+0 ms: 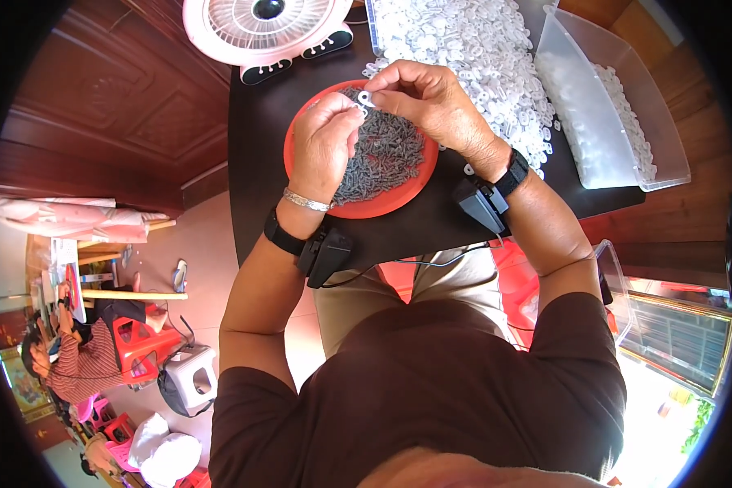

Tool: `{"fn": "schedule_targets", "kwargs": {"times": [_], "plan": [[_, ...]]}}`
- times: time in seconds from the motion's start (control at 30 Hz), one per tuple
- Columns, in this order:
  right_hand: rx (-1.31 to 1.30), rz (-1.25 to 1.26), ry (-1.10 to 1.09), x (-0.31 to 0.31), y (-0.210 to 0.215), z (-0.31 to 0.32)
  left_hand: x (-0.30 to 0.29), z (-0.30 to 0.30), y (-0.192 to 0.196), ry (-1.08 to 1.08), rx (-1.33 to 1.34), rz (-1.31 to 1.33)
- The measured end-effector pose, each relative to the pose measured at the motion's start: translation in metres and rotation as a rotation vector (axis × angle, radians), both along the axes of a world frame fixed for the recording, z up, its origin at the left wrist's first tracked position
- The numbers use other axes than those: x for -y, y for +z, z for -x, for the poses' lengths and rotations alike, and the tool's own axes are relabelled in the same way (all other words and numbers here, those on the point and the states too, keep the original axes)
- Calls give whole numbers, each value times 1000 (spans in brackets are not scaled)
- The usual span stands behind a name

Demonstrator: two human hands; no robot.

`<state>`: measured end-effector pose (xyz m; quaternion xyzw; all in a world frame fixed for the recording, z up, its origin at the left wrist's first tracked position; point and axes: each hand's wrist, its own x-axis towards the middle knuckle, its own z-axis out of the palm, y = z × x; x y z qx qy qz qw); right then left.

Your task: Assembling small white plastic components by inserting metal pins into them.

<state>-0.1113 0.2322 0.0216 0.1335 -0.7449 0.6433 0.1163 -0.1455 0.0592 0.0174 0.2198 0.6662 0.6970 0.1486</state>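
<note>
Above an orange-red round tray [398, 203] filled with small grey screw-like pieces [386, 159], my two hands meet fingertip to fingertip. My right hand [433, 104] pinches a small white plastic piece with a hole [364, 98] between thumb and index finger. My left hand [324, 146] is closed in a pinch just beside that piece; a bit of white shows at its fingertips, but what it grips is mostly hidden. To the right of the tray spreads a big heap of similar white pieces [480, 61].
A pink fan [256, 45] stands at the table's far left. At the right, a translucent plastic bin [581, 122] holds more white pieces. Black devices are strapped at both wrists, with a cable [439, 260] near my lap. Another person [89, 358] sits at the far left, near stools [191, 378].
</note>
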Motion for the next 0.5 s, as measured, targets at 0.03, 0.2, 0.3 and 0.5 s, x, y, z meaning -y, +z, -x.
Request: {"fn": "schedule_targets", "kwargs": {"times": [0.03,0.2,0.3,0.5], "plan": [[0,0,2,2,1,-1,0,1,-1,-2,-1,-3],[-31,-74,10,4,1,-2,0,2,-5,-7,3,-32],[-32,-58,21,5,0,-3,0,1,-5,-2,11,-38],[-31,-94,12,11,-2,-4,0,2,-6,-9,85,-55]]}}
